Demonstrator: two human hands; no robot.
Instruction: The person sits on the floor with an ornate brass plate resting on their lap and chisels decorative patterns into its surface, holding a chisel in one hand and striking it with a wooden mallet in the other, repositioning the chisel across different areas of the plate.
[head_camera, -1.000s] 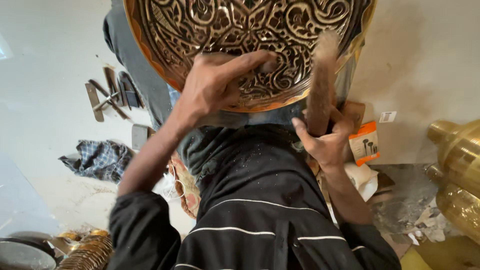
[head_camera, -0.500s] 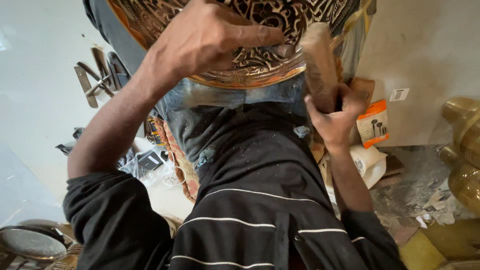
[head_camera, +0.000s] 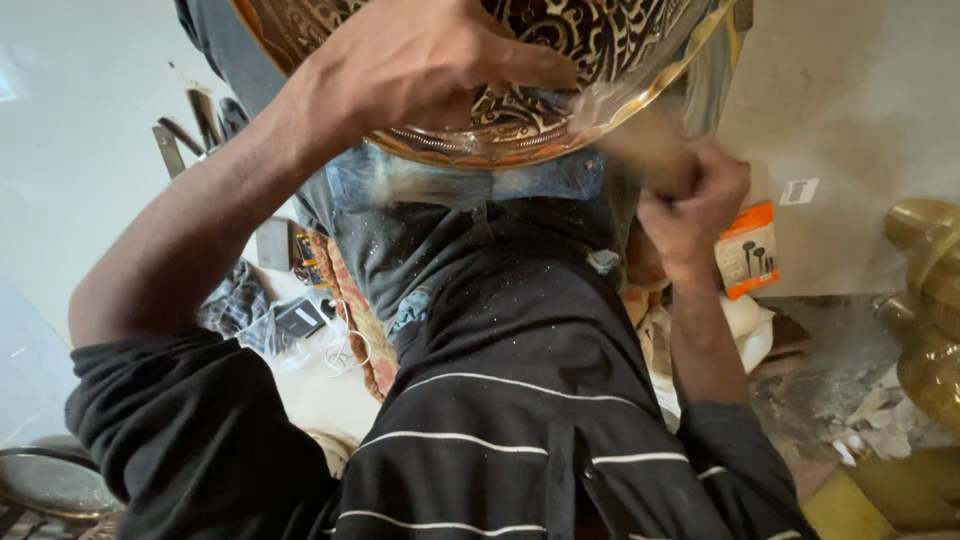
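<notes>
Left hand (head_camera: 420, 70) pressed flat on engraved brass tray (head_camera: 600, 50), bracing it on lap; right hand (head_camera: 690, 195), at 3 o'clock, fist clenched around blurred wooden mallet (head_camera: 640, 140).

An orange-and-white card package (head_camera: 747, 250) was seen against the pale wall at right, above crumpled white paper (head_camera: 748, 330). Brass vessels (head_camera: 928, 310) were stacked at the far right. Metal tools (head_camera: 190, 135) were laid at the upper left, with checked cloth (head_camera: 232, 300) and a small dark box (head_camera: 297, 318) below them.
</notes>
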